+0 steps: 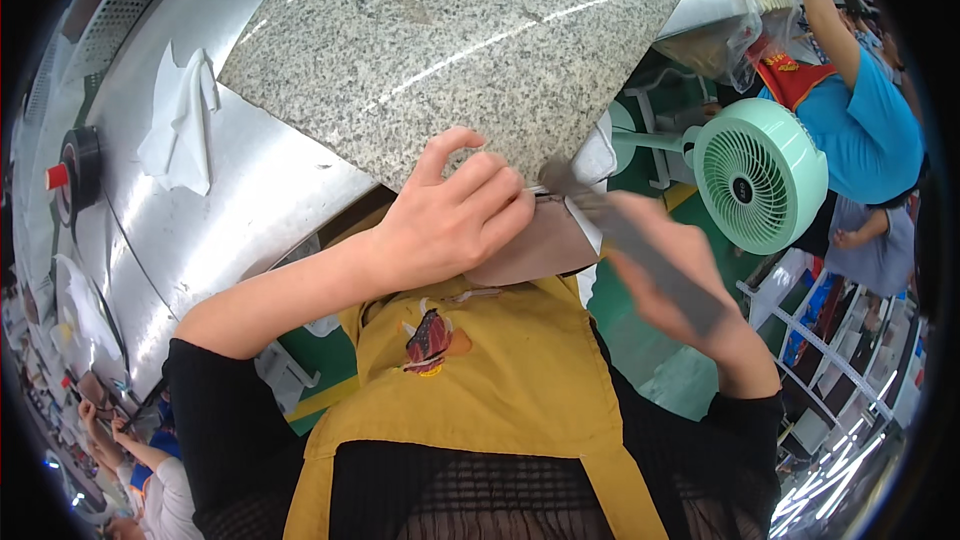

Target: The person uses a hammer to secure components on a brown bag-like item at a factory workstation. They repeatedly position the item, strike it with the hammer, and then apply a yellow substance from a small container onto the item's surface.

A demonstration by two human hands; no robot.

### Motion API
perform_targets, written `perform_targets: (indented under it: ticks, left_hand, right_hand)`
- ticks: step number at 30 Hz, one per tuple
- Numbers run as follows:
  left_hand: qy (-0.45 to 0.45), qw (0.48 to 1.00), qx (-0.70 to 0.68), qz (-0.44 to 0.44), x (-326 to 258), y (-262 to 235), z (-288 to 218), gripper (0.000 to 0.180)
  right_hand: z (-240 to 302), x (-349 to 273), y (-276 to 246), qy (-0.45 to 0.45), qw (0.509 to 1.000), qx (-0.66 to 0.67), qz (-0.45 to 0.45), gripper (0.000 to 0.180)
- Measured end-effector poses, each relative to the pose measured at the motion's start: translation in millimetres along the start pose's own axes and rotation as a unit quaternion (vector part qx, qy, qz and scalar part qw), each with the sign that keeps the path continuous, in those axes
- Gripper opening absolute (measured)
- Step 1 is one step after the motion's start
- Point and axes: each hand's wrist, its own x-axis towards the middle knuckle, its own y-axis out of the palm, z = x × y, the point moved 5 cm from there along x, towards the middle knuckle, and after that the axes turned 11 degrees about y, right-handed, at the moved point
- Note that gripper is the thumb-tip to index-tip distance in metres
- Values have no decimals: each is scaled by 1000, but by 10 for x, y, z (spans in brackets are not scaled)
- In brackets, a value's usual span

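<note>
My left hand point(450, 225) presses a flat brown piece of material point(540, 250) against the near corner of a speckled granite slab point(450, 40), fingers curled over its upper edge. My right hand point(690, 290) is motion-blurred just to the right. It grips a long flat grey tool point(625, 235) whose tip meets the brown piece's top edge near my left fingertips. A yellow apron point(500, 370) over black sleeves fills the lower part of the view.
The slab rests on a shiny metal table point(240, 210) with a white cloth point(185, 125) and a black tape roll point(75, 170) at the left. A green fan point(760, 175) stands at the right, beside a person in a blue shirt point(865, 130). Other people work at lower left point(140, 460).
</note>
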Motion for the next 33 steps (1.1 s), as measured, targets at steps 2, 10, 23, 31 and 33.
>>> perform_targets:
  ticks: [2,10,23,31,33]
  left_hand:
    - [-75,992,-95,19,-6,-8,100,26]
    - [9,999,0,36,-48,-67,-7,29]
    - [2,999,-33,35,-117,-123,21,29]
    - [-67,985,-157,27,-230,-134,156,30]
    - [-30,994,-96,36,-232,-158,102,32]
  right_hand:
    - [-65,17,104,53,995,16,84,48]
    - [-6,23,-33,49,995,68,44,49]
    - [94,33,-26,46,995,77,41,49]
    - [53,76,104,88,984,54,148,41]
    - [44,101,72,99,979,100,145,41]
